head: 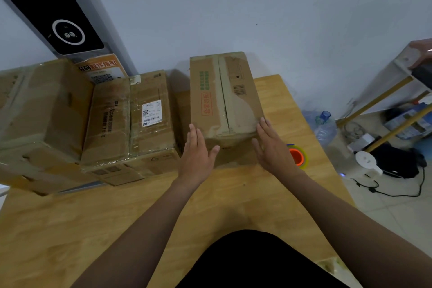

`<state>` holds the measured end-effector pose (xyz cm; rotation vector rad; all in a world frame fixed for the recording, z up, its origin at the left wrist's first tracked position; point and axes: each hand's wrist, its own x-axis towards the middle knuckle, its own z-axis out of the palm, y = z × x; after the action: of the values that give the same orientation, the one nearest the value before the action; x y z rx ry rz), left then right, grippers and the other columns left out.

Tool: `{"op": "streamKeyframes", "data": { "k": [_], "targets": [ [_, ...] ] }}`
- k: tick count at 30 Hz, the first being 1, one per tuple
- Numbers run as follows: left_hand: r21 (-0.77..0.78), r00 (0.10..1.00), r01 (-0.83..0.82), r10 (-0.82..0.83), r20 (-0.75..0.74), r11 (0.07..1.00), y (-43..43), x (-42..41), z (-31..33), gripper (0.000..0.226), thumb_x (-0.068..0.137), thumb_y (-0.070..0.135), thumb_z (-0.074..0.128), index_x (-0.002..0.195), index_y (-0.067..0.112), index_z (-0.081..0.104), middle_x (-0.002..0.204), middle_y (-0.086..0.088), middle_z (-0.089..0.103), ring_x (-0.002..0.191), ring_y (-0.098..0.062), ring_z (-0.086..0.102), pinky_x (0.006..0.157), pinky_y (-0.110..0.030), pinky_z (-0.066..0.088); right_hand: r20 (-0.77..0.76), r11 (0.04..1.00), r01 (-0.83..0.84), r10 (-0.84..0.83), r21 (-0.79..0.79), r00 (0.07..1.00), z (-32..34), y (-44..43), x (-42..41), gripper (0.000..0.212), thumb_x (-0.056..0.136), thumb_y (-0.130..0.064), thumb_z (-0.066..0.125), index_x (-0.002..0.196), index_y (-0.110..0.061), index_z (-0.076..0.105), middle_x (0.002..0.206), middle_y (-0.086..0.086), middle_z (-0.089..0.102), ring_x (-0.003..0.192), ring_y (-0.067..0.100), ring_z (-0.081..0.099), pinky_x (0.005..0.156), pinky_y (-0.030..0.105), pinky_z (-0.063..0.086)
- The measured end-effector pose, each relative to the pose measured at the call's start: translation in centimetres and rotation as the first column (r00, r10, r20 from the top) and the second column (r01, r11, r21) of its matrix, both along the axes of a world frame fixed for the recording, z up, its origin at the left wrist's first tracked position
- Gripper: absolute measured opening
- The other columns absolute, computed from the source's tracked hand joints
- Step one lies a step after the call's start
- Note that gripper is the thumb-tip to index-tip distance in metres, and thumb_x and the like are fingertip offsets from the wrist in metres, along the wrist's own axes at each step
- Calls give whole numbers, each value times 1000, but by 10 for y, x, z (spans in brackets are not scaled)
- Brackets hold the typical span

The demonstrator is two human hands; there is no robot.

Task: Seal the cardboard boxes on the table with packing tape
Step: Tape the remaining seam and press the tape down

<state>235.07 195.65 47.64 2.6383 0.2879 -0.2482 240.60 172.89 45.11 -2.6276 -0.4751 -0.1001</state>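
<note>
Cardboard box (224, 100), frame centre | left hand (198, 154), right hand (273, 147): fingers straight, bracing near corners, gripping nothing | likely stiff, light; hold by side walls.

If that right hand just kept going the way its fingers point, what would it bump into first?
The cardboard box with red and green print: the right hand points forward and slightly left, fingertips at that box's near right edge. Whether they already touch is hard to tell.
</note>
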Motion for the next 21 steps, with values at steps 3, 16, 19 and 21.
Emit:
{"op": "streamKeyframes", "data": {
  "k": [3, 16, 19, 21],
  "targets": [
    [-110, 991, -129, 126, -33, 985, -6, 12, 12, 82, 105, 61, 30, 164, 14, -3, 171, -1, -17, 155, -31, 19, 117, -50, 35, -82, 994, 92, -87, 60, 993, 13, 13, 7, 52, 108, -26, 42, 150, 4, 37, 162, 20, 28, 151, 31, 25, 121, 36, 24],
    [-367, 913, -405, 349, -212, 838, 10, 54, 1, 66, 105, 59, 36, 142, 4, 44, 103, 2, 51, 93, -20, 50, 81, -36, 43, -394, 870, 424, -308, 251, 866, 18, 22, 51, 33, 103, -33, 50, 121, -6, 53, 107, 15, 66, 103, 38, 60, 80, 46, 49],
    [-382, 917, -397, 341, -207, 835, 15, 55, -6, 61, 106, 58, 35, 136, 6, 46, 108, -1, 57, 95, -22, 56, 86, -41, 50, -498, 825, 478, -291, 302, 817, 14, 21, 54, 41, 105, -40, 44, 123, -4, 54, 118, 18, 64, 113, 39, 57, 83, 42, 43],
    [-388, 914, -405, 352, -204, 827, 15, 54, -8, 59, 107, 56, 32, 135, 6, 46, 112, -4, 58, 98, -24, 56, 83, -40, 46, -552, 788, 525, -294, 322, 780, 10, 22, 56, 54, 105, -45, 40, 138, -4, 49, 136, 18, 58, 126, 37, 52, 94, 41, 41]
  ]
}}
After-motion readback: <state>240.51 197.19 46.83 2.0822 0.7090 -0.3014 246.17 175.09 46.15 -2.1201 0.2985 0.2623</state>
